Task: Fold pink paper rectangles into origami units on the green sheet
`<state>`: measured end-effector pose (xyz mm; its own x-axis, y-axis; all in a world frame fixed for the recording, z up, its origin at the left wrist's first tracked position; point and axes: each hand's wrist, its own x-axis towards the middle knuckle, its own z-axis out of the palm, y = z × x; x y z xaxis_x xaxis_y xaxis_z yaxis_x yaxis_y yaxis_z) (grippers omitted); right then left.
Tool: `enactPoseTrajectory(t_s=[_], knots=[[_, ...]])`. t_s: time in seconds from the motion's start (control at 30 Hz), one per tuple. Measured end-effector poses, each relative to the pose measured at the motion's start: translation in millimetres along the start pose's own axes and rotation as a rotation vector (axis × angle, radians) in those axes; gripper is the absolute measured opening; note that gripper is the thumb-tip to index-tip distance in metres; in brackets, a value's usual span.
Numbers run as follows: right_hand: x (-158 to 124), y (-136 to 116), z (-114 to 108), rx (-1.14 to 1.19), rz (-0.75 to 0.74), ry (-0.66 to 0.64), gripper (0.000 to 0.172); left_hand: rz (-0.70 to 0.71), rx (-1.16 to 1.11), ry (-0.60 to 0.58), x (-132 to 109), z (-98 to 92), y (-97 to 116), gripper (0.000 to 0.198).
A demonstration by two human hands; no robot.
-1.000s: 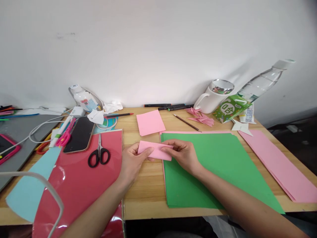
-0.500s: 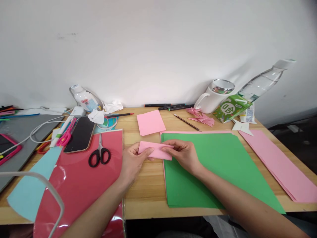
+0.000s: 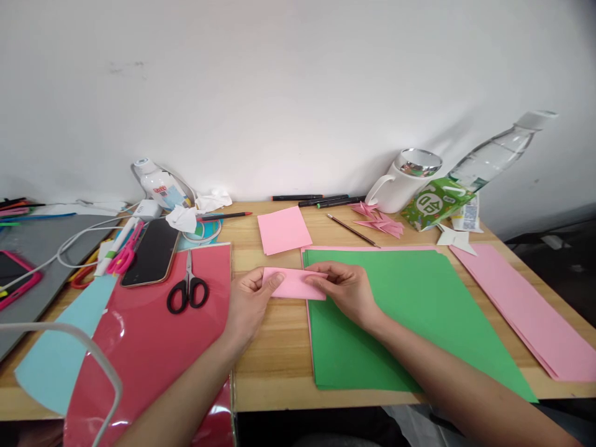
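Both hands hold a small folded pink paper (image 3: pixel 294 284) just above the wooden desk (image 3: pixel 272 347). My left hand (image 3: pixel 248 304) pinches its left end between thumb and fingers. My right hand (image 3: pixel 347 287) pinches its right end, resting over the top left corner of a stack of green sheets (image 3: pixel 410 323). A flat pink rectangle (image 3: pixel 284 230) lies on the desk just behind the folded paper.
Black scissors (image 3: pixel 187 292) lie on a red sheet (image 3: pixel 149 347) at left, by a phone (image 3: pixel 151 252) and pink scissors (image 3: pixel 125 254). Markers (image 3: pixel 321 200), a pencil (image 3: pixel 352 230), folded pink pieces (image 3: pixel 379 220), a white mug (image 3: pixel 403 180), a green carton (image 3: pixel 435 202) and a bottle (image 3: pixel 493 155) line the back. Pink strips (image 3: pixel 526 310) lie right.
My left thumb has slid a little to the left along the folded pink paper. Otherwise both hands stay in place.
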<state>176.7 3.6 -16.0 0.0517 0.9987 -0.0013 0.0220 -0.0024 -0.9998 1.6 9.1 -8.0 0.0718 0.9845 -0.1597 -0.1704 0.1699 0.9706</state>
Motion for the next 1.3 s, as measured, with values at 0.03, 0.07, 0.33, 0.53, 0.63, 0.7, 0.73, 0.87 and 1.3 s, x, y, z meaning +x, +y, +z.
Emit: enactPoseTrajectory(t_s=[0.03, 0.07, 0.33, 0.53, 0.63, 0.7, 0.73, 0.87, 1.3], knots=[[0.1, 0.2, -0.1, -0.003, 0.002, 0.0, 0.021, -0.005, -0.005, 0.003, 0.2, 0.2, 0.1, 0.026], [0.1, 0.4, -0.2, -0.005, 0.004, -0.001, 0.021, -0.009, -0.01, 0.005, 0.3, 0.4, 0.2, 0.026], [-0.5, 0.1, -0.1, -0.007, -0.017, 0.008, 0.02, -0.045, -0.034, -0.007, -1.1, 2.9, 2.3, 0.028], [-0.3, 1.2, -0.8, -0.052, -0.052, 0.012, 0.019, -0.064, -0.067, -0.012, -2.0, 4.6, 4.6, 0.03], [0.2, 2.2, -1.0, -0.052, -0.063, 0.008, 0.019, -0.054, -0.062, -0.003, -1.5, 5.2, 4.8, 0.029], [0.2, 2.8, -1.0, -0.049, -0.069, 0.006, 0.019, -0.057, -0.06, 0.002, -1.3, 5.6, 4.9, 0.029], [0.2, 2.9, -1.1, -0.048, -0.072, 0.006, 0.019, -0.059, -0.059, 0.006, -1.3, 5.8, 5.0, 0.029], [-0.1, 2.9, -1.2, -0.037, -0.074, 0.002, 0.017, -0.07, -0.057, 0.016, -1.0, 6.2, 5.5, 0.029], [0.2, 3.1, -0.8, -0.019, -0.063, -0.011, 0.022, -0.052, -0.014, 0.022, -0.5, 5.0, 3.6, 0.027]])
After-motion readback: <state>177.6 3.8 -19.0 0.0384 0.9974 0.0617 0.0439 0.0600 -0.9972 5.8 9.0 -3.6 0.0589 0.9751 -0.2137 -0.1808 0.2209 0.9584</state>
